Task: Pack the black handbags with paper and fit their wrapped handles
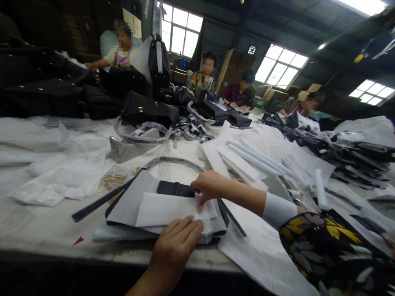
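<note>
A black bag [222, 231] lies flat on the table in front of me, covered by a grey-white liner sheet [124, 206]. On top is a white foam strip [164, 210], beside a dark strap piece [172, 188]. My left hand [177, 242] rests with extended fingers on the strip's lower edge. My right hand [208, 187] is curled, its thumb pointing down onto the strip's right end. Some clear plastic [206, 226] shows by the fingertips; whatever the right fingers grip is hidden. A plastic-wrapped handle [173, 161] arches behind the bag.
White sheets [57, 167] pile up on the left. Black bags [149, 110] stand behind, near wrapped handles [192, 128]. Foam strips [239, 161] lie to the right, and dark parts [356, 152] are heaped beyond. Several people work across the table. A white sheet [267, 257] overhangs the front edge.
</note>
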Demonstrator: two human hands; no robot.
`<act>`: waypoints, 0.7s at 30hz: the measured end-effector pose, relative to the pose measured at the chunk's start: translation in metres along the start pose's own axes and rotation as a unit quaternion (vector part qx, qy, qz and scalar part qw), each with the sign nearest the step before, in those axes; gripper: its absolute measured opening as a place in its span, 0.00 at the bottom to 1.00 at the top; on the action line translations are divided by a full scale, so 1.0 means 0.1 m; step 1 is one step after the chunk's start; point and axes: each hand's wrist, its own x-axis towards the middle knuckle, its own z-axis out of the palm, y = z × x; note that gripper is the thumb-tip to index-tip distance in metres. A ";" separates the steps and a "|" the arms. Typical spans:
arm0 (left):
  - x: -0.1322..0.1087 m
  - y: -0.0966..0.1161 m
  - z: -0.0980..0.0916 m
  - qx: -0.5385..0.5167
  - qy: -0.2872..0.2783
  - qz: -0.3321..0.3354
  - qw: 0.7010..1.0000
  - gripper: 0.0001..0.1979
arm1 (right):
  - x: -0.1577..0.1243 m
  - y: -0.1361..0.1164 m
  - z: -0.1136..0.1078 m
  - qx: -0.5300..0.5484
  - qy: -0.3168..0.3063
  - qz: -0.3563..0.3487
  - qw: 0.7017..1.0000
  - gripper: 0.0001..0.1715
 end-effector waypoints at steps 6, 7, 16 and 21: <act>0.01 -0.01 -0.01 0.013 -0.015 0.006 1.000 0.14 | 0.13 0.25 0.12 0.153 -0.031 0.029 0.987 0.34; 0.01 -0.01 -0.01 0.015 -0.016 0.010 1.000 0.14 | 0.16 0.29 0.14 0.171 -0.039 0.029 0.984 0.34; 0.03 -0.10 -0.06 0.055 -0.048 0.082 0.994 0.15 | 0.11 0.43 0.18 0.227 0.059 0.105 0.966 0.13; 0.04 -0.17 -0.04 0.090 -0.036 0.116 0.988 0.19 | -0.30 -0.08 0.41 0.191 0.193 0.181 0.945 0.19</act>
